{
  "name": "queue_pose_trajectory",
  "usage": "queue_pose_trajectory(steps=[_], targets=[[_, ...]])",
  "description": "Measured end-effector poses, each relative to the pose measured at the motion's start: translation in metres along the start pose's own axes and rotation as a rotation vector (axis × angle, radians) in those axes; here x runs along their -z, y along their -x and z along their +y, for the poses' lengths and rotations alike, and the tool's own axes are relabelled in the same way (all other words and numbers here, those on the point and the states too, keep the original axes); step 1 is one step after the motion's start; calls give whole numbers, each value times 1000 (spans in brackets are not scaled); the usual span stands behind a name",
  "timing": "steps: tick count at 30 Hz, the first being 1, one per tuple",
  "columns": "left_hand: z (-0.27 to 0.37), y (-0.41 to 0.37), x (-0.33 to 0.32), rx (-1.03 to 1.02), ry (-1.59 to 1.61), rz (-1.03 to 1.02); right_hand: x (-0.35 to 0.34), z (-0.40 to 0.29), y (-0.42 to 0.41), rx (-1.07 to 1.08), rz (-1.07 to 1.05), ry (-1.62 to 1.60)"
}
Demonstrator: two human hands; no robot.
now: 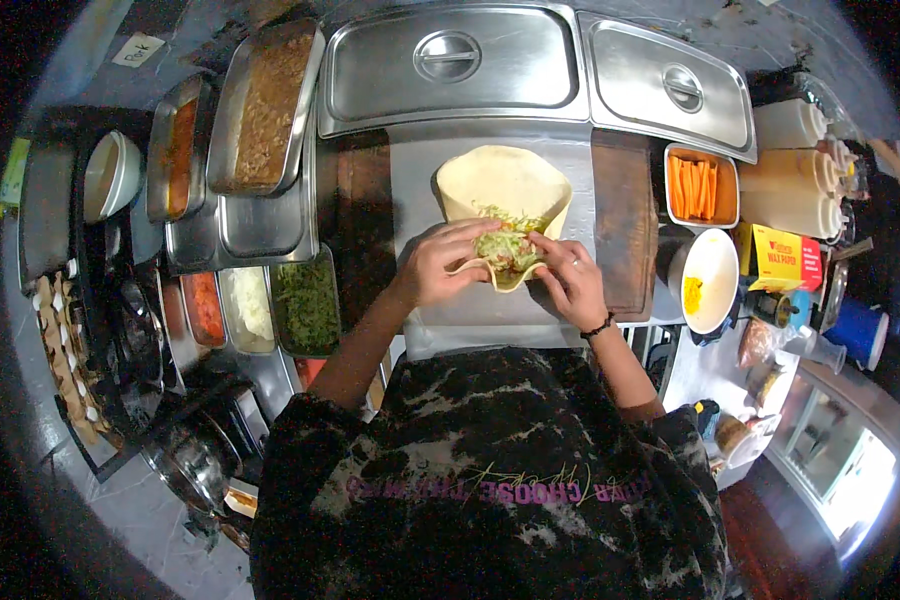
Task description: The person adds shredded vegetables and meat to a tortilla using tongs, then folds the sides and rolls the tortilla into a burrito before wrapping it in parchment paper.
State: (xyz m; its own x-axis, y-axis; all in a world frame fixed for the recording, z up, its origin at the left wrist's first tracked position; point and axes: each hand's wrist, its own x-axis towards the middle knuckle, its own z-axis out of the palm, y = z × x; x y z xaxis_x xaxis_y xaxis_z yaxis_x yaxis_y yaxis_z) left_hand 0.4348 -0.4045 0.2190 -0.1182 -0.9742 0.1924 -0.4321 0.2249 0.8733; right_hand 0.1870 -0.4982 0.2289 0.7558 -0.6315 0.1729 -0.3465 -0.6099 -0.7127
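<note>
A large flour tortilla lies on a sheet of pale paper spread over a wooden board. Shredded lettuce is heaped on its near half, with bits of other filling beneath that I cannot make out. My left hand grips the near left edge, thumb below and fingers over the heap. On the other side, my right hand pinches the near right edge between thumb and fingers. Between the two hands the tortilla's near rim is lifted and wavy against the filling. The far part lies flat, its sides slightly raised.
Lidded steel pans line the back. At left stand a pan of meat, a pan of red sauce, and tubs of diced tomato, white onion and chopped greens. Rightward are carrot sticks, squeeze bottles and a white bowl.
</note>
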Motion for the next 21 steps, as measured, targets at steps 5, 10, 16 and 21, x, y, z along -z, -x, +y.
queue_pose_trajectory(steps=[5,10,16,21], targets=[[-8,0,-6,61,50,60,-4,5,-2,-81,16,-80],[-9,-2,-9,141,55,115,-6,6,-4,-108,68,-130],[-10,-1,-11,267,63,158,-8,9,-9,-123,92,-152],[-5,-9,-8,294,40,160,-8,4,-14,-168,109,-157]])
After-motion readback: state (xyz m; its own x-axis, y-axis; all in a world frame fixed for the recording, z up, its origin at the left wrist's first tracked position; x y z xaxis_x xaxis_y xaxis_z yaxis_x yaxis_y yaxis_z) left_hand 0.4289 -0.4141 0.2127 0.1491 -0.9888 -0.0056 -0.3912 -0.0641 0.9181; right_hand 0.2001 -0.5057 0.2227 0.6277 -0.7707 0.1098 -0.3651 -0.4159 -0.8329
